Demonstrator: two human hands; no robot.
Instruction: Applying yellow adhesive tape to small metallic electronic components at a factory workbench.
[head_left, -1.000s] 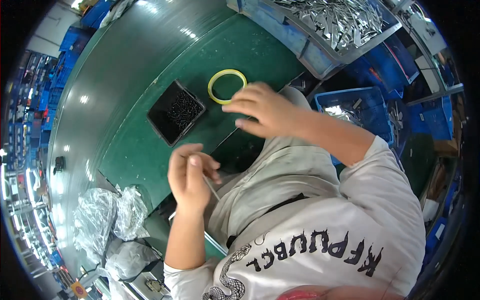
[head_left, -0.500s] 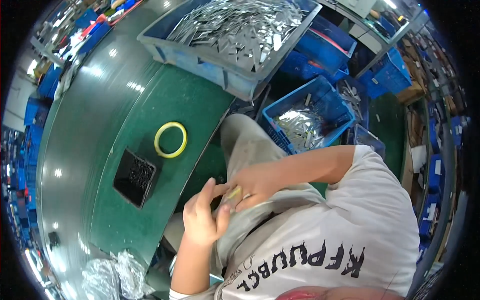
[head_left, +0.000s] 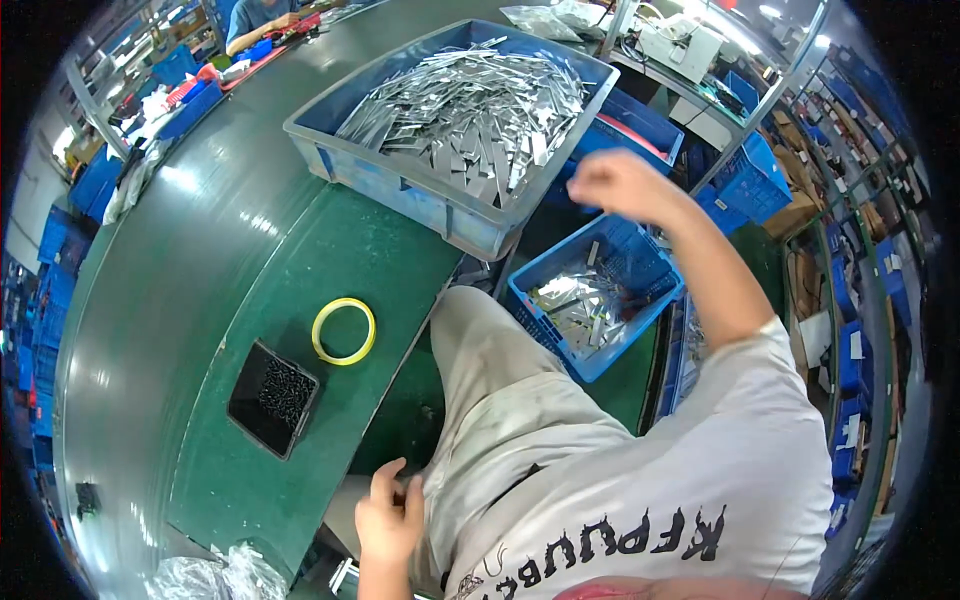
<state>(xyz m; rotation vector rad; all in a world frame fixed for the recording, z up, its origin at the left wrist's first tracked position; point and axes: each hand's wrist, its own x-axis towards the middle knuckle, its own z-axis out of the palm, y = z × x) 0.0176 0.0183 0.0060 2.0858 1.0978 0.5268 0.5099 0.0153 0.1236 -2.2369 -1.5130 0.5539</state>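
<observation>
While right hand (head_left: 625, 187) hovers near bin rim (head_left: 556, 160), left hand (head_left: 388, 520) beside table edge (head_left: 388, 378).

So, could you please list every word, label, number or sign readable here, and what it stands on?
Pale shirt: large black lettering across the chest, readable, but I won't copy it out.
White labels on blue bins at far right: too small to read.
Yellow ring, black tray, blue basket: no lettering I can make out.

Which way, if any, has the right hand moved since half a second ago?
Yes: the right hand has moved away from the left hand, and in view lies nearer the right side of the big bin.
</observation>
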